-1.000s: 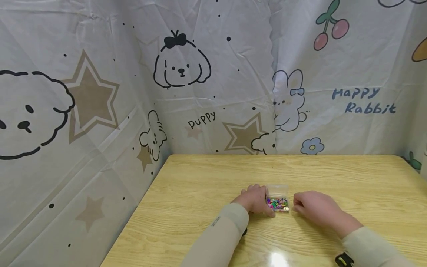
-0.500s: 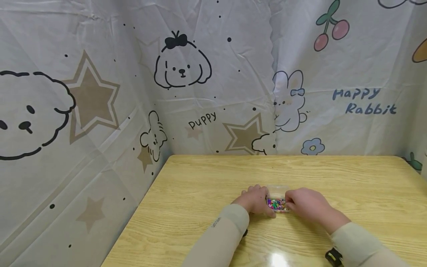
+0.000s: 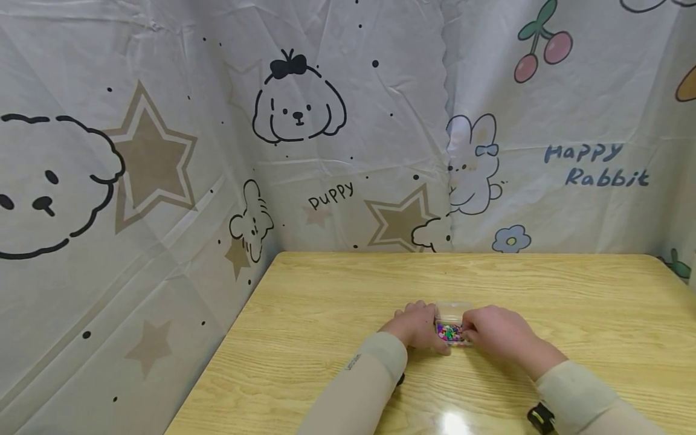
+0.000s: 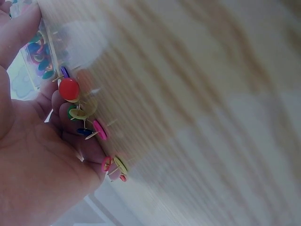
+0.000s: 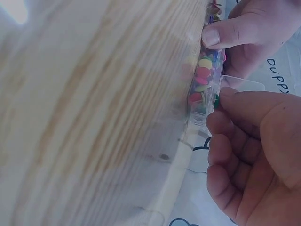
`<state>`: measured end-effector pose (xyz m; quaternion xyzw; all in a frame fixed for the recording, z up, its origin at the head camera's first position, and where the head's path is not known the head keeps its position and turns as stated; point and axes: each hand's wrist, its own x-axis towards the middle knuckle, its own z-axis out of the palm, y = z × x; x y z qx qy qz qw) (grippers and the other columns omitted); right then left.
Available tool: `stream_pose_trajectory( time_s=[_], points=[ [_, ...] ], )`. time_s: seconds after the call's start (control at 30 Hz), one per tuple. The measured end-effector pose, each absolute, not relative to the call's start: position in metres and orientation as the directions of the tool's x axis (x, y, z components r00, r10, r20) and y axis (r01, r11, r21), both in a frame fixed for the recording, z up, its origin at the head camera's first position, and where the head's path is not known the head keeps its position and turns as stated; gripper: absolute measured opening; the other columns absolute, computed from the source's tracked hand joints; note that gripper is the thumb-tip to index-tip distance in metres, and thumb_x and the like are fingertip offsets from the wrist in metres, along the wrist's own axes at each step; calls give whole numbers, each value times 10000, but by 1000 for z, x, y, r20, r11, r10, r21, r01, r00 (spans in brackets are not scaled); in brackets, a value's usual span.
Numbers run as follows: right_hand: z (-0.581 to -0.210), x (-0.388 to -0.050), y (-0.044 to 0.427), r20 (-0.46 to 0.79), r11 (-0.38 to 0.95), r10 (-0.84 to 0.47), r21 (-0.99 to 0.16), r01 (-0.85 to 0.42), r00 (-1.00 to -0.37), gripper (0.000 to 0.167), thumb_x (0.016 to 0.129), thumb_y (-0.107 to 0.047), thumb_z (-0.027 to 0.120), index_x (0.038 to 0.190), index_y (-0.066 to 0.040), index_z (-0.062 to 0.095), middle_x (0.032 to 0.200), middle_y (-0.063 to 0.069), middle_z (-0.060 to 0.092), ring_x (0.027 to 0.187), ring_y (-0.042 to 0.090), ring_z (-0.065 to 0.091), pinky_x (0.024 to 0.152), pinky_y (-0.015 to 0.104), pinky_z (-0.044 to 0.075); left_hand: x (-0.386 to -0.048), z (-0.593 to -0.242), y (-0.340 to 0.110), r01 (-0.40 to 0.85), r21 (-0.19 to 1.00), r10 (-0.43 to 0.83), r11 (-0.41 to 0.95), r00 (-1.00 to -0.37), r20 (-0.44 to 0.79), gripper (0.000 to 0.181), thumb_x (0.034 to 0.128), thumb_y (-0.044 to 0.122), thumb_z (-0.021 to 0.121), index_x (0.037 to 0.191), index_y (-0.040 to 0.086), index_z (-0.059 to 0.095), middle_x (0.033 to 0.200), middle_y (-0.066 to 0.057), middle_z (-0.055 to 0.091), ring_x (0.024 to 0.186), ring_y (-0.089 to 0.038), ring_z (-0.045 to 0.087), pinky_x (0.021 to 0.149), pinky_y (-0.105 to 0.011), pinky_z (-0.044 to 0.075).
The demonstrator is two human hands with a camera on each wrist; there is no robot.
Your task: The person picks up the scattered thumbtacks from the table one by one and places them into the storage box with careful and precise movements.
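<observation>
A small clear plastic box [image 5: 198, 117] full of colourful thumbtacks [image 3: 449, 332] sits on the table, its clear lid [image 3: 454, 310] raised at the back. My left hand [image 3: 420, 326] holds the box at its left side, the thumb along the front. In the left wrist view, loose thumbtacks [image 4: 69, 88] in several colours lie on the table by that hand's fingers. At the box's right end is my right hand [image 3: 501, 330], thumb and forefinger pinching together. A green thumbtack [image 5: 216, 100] shows at those fingertips, mostly covered.
The wood-grain table [image 3: 337, 302] reaches back to a printed cloth [image 3: 359, 133] hung behind and to the left. The raised lid stands close to my right fingers. A dark wrist device [image 3: 541, 418] is under the right sleeve.
My right hand has moved left from beside the box to over its right end, and its fingertips now dip to the thumbtacks. The left hand stays on the box.
</observation>
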<state>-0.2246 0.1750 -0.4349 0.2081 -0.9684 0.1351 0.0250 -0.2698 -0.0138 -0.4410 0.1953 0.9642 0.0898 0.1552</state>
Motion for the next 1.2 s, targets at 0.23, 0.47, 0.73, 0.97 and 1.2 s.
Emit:
stream_pose_trajectory(
  time_s=[0.23, 0.47, 0.73, 0.97, 1.2],
  points=[
    [-436, -224, 177, 90, 879, -380, -275, -390, -921, 122, 919, -230, 743, 829, -225, 660, 758, -119, 603, 646, 88, 496, 602, 356, 467, -270, -441, -13, 363, 220, 412, 906, -876, -253, 498, 743, 565, 852, 1004, 266, 551, 956, 82, 487, 887, -146, 453, 817, -353, 385],
    [-436, -223, 184, 64, 885, -335, -320, -337, -940, 149, 910, -286, 730, 812, -234, 632, 702, -106, 541, 626, 116, 468, 577, 335, 407, -269, -440, -13, 366, 215, 413, 906, -876, -249, 498, 745, 567, 850, 990, 259, 545, 949, 80, 486, 892, -137, 453, 851, -355, 386],
    [-439, -224, 195, -8, 865, -329, -405, -298, -944, 295, 846, -394, 800, 889, -172, 610, 742, -62, 545, 663, 139, 490, 615, 358, 435, -270, -441, -13, 363, 236, 417, 901, -876, -245, 508, 752, 544, 856, 1050, 263, 555, 953, 75, 478, 883, -139, 443, 849, -345, 372],
    [-445, -226, 197, -67, 822, -328, -512, -249, -942, 416, 775, -320, 868, 969, -93, 578, 788, 6, 535, 705, 178, 497, 651, 371, 444, -270, -443, -13, 352, 243, 409, 904, -877, -253, 536, 754, 554, 851, 1100, 265, 560, 982, 80, 483, 903, -140, 442, 861, -341, 378],
    [-449, -234, 198, -113, 794, -330, -570, -211, -937, 609, 750, -288, 890, 1147, -11, 520, 824, 53, 535, 716, 199, 502, 645, 371, 434, -270, -442, -14, 345, 242, 403, 907, -878, -258, 548, 750, 559, 850, 1120, 269, 570, 1009, 83, 497, 913, -140, 449, 870, -344, 390]
  ],
)
